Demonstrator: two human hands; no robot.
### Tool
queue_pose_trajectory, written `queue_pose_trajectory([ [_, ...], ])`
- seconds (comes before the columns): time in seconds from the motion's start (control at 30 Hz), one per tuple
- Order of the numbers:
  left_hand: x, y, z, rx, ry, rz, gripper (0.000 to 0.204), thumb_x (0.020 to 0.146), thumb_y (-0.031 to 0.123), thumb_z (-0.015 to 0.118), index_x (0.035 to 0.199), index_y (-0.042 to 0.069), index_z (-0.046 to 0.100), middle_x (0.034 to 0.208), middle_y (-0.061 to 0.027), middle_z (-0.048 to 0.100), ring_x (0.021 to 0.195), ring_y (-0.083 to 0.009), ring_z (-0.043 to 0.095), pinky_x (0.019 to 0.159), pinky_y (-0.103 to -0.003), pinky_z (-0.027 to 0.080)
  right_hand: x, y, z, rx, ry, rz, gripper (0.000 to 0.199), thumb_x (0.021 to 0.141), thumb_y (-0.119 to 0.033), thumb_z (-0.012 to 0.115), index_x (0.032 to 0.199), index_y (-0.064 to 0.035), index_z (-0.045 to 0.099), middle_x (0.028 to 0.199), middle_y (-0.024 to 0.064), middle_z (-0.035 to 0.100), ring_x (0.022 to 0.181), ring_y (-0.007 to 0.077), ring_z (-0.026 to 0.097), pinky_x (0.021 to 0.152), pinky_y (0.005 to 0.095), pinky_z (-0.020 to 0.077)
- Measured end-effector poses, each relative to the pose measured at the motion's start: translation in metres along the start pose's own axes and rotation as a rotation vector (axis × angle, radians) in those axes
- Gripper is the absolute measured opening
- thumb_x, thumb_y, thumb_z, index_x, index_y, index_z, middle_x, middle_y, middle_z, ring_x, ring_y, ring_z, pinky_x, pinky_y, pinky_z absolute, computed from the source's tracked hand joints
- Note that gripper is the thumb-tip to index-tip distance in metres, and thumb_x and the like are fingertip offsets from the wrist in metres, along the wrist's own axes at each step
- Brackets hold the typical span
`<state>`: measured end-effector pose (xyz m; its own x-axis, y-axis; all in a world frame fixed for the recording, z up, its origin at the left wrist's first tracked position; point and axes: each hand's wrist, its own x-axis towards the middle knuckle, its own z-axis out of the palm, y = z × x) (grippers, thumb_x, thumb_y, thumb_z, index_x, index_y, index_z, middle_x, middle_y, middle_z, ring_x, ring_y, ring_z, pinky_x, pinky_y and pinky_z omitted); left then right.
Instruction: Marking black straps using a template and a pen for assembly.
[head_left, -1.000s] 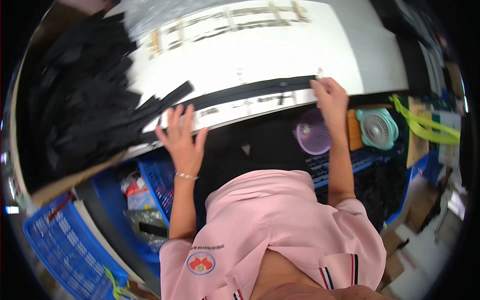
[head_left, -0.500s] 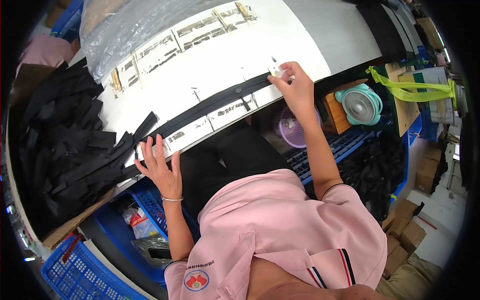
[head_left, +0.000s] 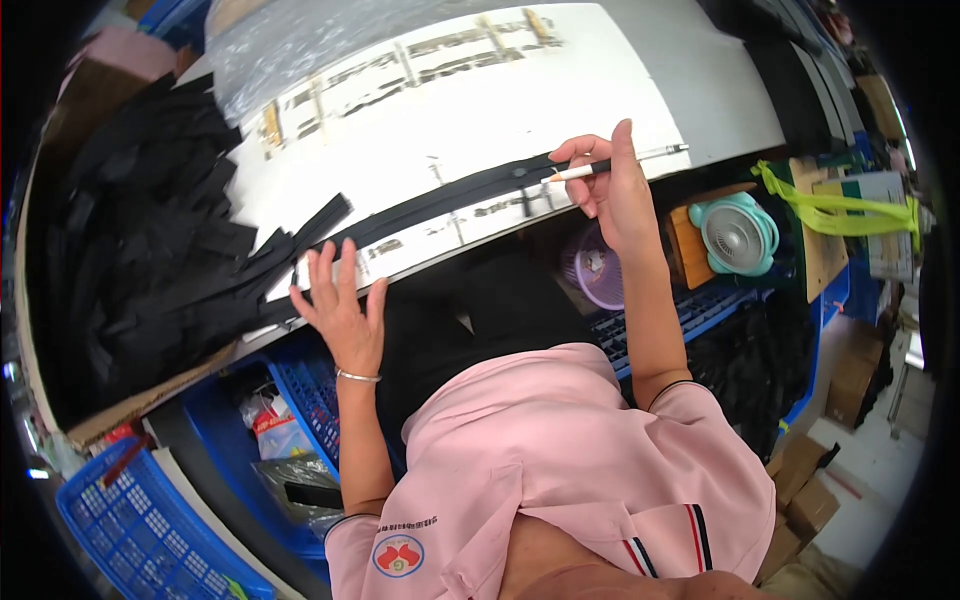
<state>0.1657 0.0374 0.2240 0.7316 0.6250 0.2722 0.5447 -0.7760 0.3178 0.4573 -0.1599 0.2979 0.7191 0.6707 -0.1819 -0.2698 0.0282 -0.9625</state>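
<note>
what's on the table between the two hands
In the head view, the long black strip runs across the white table from the left hand to the right hand.

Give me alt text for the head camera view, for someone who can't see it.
A person in a pink shirt leans over a white table, the left hand pressing flat on one end of a long black strip while the right hand holds a white pencil to it. A pile of black strips lies at left.

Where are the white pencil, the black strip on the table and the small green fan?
white pencil (head_left: 572,173), head view, on its white shaft.
black strip (head_left: 450,200), head view, on its middle.
green fan (head_left: 737,232), head view, on its round grille.
</note>
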Motion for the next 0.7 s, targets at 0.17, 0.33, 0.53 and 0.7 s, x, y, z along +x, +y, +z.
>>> queue_pose_trajectory([
  [0.17, 0.0, 0.002, -0.002, -0.015, 0.014, -0.011, 0.065, 0.09, 0.033, 0.074, 0.149, 0.018, 0.052, 0.153, -0.0072, 0.046, 0.148, -0.0296, 0.034, 0.119, -0.061, 0.012, 0.007, 0.011, 0.052, 0.065, -0.124, 0.004, 0.028, 0.099, -0.025, 0.065, 0.107, 0.0011, 0.068, 0.077, 0.0031, 0.061, 0.065, 0.0101, 0.054, 0.06, 0.0234, 0.0453],
  [0.33, 0.001, 0.002, -0.001, -0.065, 0.05, -0.022, 0.064, 0.089, 0.036, 0.075, 0.147, 0.019, 0.054, 0.149, -0.0057, 0.05, 0.146, -0.0274, 0.038, 0.121, -0.058, 0.01, 0.012, 0.02, 0.091, 0.124, -0.204, 0.041, 0.019, 0.092, -0.012, 0.07, 0.105, 0.0015, 0.065, 0.075, 0.0069, 0.064, 0.064, 0.0105, 0.058, 0.06, 0.0238, 0.046],
  [0.53, 0.001, 0.003, -0.004, -0.095, 0.046, -0.055, 0.063, 0.089, 0.037, 0.074, 0.146, 0.019, 0.055, 0.148, -0.0047, 0.05, 0.145, -0.026, 0.04, 0.121, -0.057, 0.01, 0.023, 0.037, 0.128, -0.025, -0.283, -0.031, 0.017, 0.093, -0.01, 0.071, 0.103, 0.0015, 0.064, 0.081, 0.0107, 0.07, 0.063, 0.0091, 0.059, 0.056, 0.0208, 0.0444],
  [0.7, 0.001, 0.002, -0.005, -0.105, 0.038, -0.061, 0.063, 0.09, 0.037, 0.074, 0.147, 0.019, 0.054, 0.148, -0.0045, 0.05, 0.145, -0.0256, 0.039, 0.121, -0.058, 0.01, 0.021, 0.04, 0.162, -0.098, -0.256, -0.063, 0.013, 0.09, -0.004, 0.073, 0.1, 0.0013, 0.067, 0.082, 0.0081, 0.07, 0.066, 0.0047, 0.058, 0.058, 0.0182, 0.0443],
])
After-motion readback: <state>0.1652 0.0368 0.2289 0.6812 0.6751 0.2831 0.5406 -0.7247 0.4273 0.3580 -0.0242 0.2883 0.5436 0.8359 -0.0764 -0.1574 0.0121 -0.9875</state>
